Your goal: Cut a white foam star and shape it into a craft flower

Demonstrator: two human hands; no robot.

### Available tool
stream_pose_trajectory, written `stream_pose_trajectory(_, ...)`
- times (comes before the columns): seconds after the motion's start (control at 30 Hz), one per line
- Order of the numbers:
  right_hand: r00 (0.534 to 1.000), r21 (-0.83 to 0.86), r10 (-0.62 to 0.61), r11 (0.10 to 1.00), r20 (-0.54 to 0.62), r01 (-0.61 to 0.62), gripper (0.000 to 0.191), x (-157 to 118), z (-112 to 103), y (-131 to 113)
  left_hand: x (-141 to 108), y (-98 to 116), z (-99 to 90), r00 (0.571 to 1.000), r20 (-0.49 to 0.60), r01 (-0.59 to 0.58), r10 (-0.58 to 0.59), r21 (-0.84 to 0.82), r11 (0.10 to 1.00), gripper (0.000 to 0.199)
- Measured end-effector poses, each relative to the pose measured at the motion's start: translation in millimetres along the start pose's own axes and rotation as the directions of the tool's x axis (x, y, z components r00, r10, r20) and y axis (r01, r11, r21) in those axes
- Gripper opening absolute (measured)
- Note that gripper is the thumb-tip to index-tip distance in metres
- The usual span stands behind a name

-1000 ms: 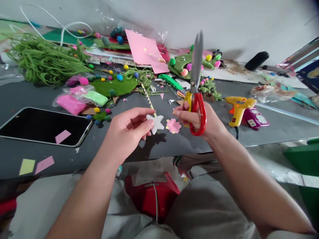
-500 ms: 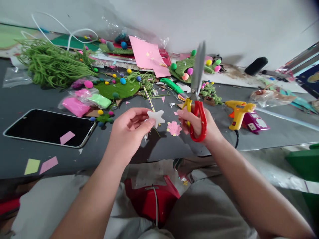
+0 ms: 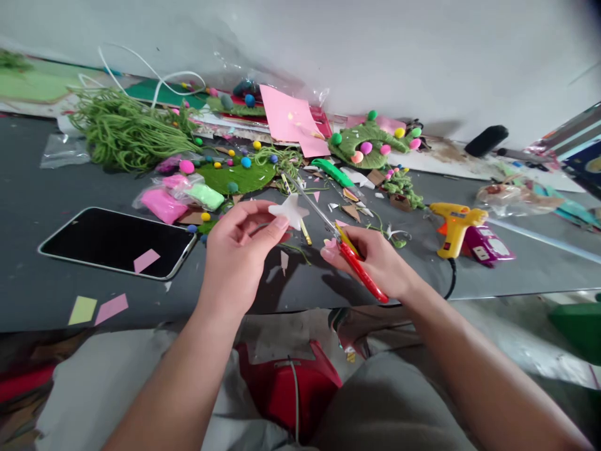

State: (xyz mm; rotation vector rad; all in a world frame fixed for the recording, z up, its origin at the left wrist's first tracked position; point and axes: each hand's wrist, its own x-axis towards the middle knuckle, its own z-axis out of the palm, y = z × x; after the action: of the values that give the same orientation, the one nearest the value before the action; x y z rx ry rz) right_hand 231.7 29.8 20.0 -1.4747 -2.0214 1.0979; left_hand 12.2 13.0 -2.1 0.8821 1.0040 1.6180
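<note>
My left hand pinches a white star-shaped cut-out between thumb and fingers, above the desk. Closed around the red and yellow handles of a pair of scissors is my right hand. The blades slant up and left, their tips close to the right side of the star. A bit of a pink flower cut-out shows at my right fingertips; the rest is hidden, and I cannot tell whether the fingers touch it. Behind the star lies a striped stick, partly covered.
A phone lies left, green yarn behind it. At the back are pink paper and a green cutter. A yellow glue gun stands right, its cord over the desk's front edge. Paper scraps litter the middle.
The scissors have swung from pointing upward to slanting left toward the star. My right hand has turned and now covers most of the pink flower. The view has shifted slightly.
</note>
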Motion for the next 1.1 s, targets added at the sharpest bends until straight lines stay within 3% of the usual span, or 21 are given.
stream_pose_trajectory(0.5,0.999,-0.060,0.034,0.998,-0.008,-0.035,0.049,-1.7,1.7,5.3,0.4,-0.3,0.1,1.000,0.003,0.011,-0.011,-0.044,0.999,0.022)
stream_pose_trajectory(0.9,0.998,-0.136,0.037,0.990,-0.056,-0.045,0.059,-1.7,-0.2,4.5,2.5,4.2,0.5,0.993,-0.002,0.121,-0.122,-0.116,0.986,0.023)
stream_pose_trajectory(1.1,0.994,-0.078,0.074,0.994,-0.077,-0.080,0.060,-0.5,-2.3,3.3,1.6,6.4,0.2,0.989,0.000,0.147,-0.148,-0.126,0.981,0.024)
